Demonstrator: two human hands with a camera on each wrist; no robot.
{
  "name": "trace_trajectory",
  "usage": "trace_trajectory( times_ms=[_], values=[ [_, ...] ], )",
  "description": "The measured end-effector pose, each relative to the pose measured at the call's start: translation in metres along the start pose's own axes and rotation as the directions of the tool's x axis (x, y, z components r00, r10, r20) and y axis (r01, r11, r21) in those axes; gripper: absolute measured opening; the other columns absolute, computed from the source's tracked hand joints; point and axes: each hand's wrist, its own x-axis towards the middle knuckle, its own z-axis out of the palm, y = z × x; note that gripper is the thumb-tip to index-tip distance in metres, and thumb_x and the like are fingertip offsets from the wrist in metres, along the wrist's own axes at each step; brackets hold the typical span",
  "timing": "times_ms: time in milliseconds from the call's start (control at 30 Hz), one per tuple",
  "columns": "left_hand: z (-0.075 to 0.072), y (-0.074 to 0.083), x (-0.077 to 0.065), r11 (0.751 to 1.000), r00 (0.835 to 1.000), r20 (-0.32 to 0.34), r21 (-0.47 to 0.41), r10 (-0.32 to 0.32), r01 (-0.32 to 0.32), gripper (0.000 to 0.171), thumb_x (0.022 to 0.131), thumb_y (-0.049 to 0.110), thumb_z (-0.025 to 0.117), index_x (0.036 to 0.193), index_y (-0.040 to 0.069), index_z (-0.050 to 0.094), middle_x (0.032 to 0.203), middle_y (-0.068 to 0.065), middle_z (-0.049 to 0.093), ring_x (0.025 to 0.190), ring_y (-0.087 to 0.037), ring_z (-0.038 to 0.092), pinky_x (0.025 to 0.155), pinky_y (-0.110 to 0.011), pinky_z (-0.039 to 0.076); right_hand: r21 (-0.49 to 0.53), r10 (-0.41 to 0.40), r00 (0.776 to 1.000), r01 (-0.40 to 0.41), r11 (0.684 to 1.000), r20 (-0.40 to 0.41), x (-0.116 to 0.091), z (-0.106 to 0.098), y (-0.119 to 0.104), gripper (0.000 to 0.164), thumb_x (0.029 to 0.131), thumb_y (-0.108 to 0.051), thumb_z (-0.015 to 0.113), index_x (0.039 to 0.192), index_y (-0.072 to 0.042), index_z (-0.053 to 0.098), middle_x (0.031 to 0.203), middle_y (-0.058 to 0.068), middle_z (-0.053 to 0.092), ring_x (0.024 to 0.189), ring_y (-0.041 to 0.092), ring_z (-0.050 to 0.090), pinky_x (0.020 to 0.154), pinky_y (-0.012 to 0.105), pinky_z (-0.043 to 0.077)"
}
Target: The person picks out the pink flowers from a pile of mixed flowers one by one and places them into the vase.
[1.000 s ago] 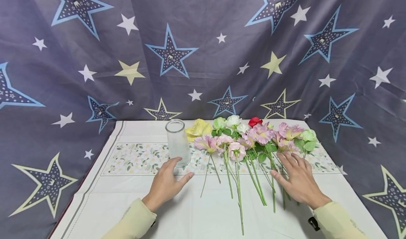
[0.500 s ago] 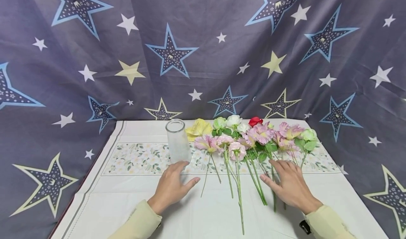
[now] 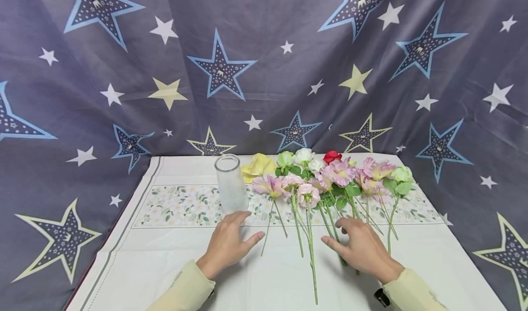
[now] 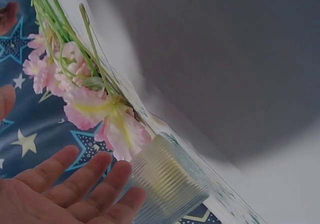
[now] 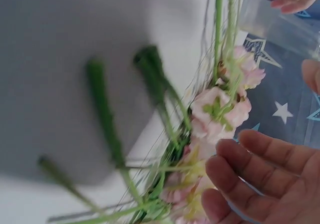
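A clear ribbed glass vase (image 3: 232,189) stands upright at the left of the flowers. My left hand (image 3: 228,242) hovers just in front of its base, fingers spread, holding nothing; the left wrist view shows the vase (image 4: 167,181) beyond the fingertips. To the right, my right hand (image 3: 365,247) is over the lower flower stems, with relaxed fingers and thumb apart; whether it touches any stem is unclear. In the right wrist view, green stems (image 5: 105,114) lie near that hand. The flowers include a pink flower (image 3: 308,195), a red rose (image 3: 332,157) and a yellow flower (image 3: 259,166).
A white tablecloth (image 3: 136,260) with a floral band (image 3: 177,205) covers the table. Behind it hangs a dark curtain (image 3: 264,95) printed with stars. One long stem (image 3: 312,265) reaches toward the table's front, between my hands.
My right hand has drawn left and back from the purple flowers toward the middle stems. My left hand has shifted slightly right and nearer. Vase and flowers stay in place.
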Motion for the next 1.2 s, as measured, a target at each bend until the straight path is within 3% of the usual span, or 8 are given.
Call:
trace_trajectory(
  times_ms=[100, 233, 433, 633, 1200],
  values=[
    [0.002, 0.001, 0.0, 1.0, 1.0, 0.013, 0.001, -0.004, 0.004, 0.063, 0.086, 0.048, 0.081, 0.128, 0.002, 0.067, 0.127, -0.017, 0.068, 0.121, -0.038, 0.063, 0.102, -0.056, 0.049, 0.011, 0.007, 0.999, -0.008, 1.0, 0.053, 0.001, 0.002, -0.007, 0.043, 0.09, -0.061, 0.071, 0.088, -0.017, 0.069, 0.076, -0.007, 0.059, 0.063, 0.007, 0.049, 0.057, 0.028, 0.043],
    [0.003, 0.002, 0.0, 1.0, 1.0, 0.017, 0.003, 0.0, 0.0, 0.062, 0.086, 0.047, 0.081, 0.127, 0.003, 0.067, 0.127, -0.016, 0.069, 0.121, -0.037, 0.063, 0.101, -0.056, 0.049, 0.013, 0.007, 0.995, -0.009, 1.0, 0.101, 0.002, 0.006, -0.014, 0.042, 0.089, -0.058, 0.073, 0.076, -0.02, 0.062, 0.064, -0.012, 0.046, 0.053, 0.003, 0.036, 0.052, 0.024, 0.034],
    [0.004, 0.005, -0.001, 1.0, 1.0, 0.015, 0.013, 0.004, -0.004, 0.061, 0.086, 0.047, 0.081, 0.127, 0.003, 0.068, 0.126, -0.015, 0.069, 0.12, -0.036, 0.063, 0.101, -0.055, 0.05, 0.04, 0.018, 0.987, -0.024, 0.999, 0.163, 0.003, 0.014, -0.025, 0.034, 0.088, -0.051, 0.077, 0.077, -0.021, 0.066, 0.063, -0.015, 0.05, 0.051, 0.001, 0.042, 0.053, 0.024, 0.04],
    [0.004, 0.006, 0.0, 1.0, 1.0, -0.002, 0.014, 0.023, -0.023, 0.062, 0.086, 0.047, 0.081, 0.127, 0.002, 0.068, 0.125, -0.015, 0.07, 0.118, -0.036, 0.065, 0.099, -0.055, 0.051, 0.049, 0.004, 0.981, -0.013, 0.999, 0.195, 0.008, 0.019, -0.033, 0.031, 0.089, -0.043, 0.079, 0.072, -0.023, 0.062, 0.059, -0.014, 0.05, 0.048, 0.002, 0.04, 0.05, 0.023, 0.037],
    [0.005, 0.012, 0.001, 1.0, 1.0, 0.001, 0.003, 0.011, -0.011, 0.061, 0.085, 0.046, 0.081, 0.127, 0.004, 0.068, 0.126, -0.015, 0.07, 0.119, -0.036, 0.064, 0.1, -0.054, 0.05, -0.015, 0.029, 0.985, -0.027, 1.0, 0.168, 0.011, 0.025, -0.048, 0.04, 0.084, -0.034, 0.083, 0.058, -0.025, 0.053, 0.055, -0.015, 0.047, 0.047, 0.004, 0.04, 0.047, 0.024, 0.035]
  ],
)
